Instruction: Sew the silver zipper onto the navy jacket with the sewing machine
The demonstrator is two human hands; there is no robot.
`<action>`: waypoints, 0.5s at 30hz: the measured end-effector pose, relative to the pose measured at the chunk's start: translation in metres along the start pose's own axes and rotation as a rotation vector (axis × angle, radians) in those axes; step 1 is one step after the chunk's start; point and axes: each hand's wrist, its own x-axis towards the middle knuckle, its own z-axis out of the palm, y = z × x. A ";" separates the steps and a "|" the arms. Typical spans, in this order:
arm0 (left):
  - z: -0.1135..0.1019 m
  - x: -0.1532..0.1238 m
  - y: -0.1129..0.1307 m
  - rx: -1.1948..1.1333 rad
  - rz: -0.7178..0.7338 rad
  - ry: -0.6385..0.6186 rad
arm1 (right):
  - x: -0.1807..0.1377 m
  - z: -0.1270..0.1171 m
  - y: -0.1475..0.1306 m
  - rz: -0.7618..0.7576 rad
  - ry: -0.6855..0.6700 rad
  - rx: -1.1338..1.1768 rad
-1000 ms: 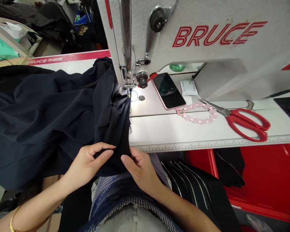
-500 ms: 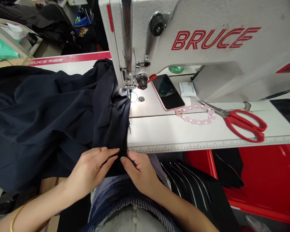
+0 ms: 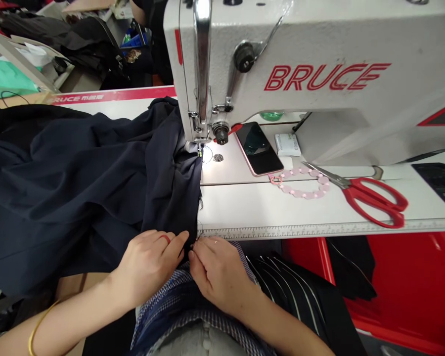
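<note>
A large piece of dark navy fabric (image 3: 77,183) is spread over the left of the sewing table, its right edge running under the presser foot (image 3: 199,147) of a white BRUCE sewing machine (image 3: 311,74). My left hand (image 3: 148,264) and my right hand (image 3: 217,269) meet at the fabric's near end, just below the table's front edge. Both pinch that dark edge between thumb and fingers. A red ring shows on my left hand, a gold bangle on that wrist.
On the white table (image 3: 267,205) lie a phone (image 3: 258,147) with a pink bead strap (image 3: 300,183), red-handled scissors (image 3: 371,195) and a small white box (image 3: 288,144). A ruler strip (image 3: 319,229) runs along the front edge. Red surfaces and dark striped cloth (image 3: 300,291) lie lower right.
Both hands have drawn closer together and slid slightly down along the fabric's near edge. The view has tilted down a little.
</note>
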 end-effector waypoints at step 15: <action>-0.003 0.081 -0.071 0.011 0.291 -0.342 | 0.006 0.000 0.055 -0.342 0.155 -0.160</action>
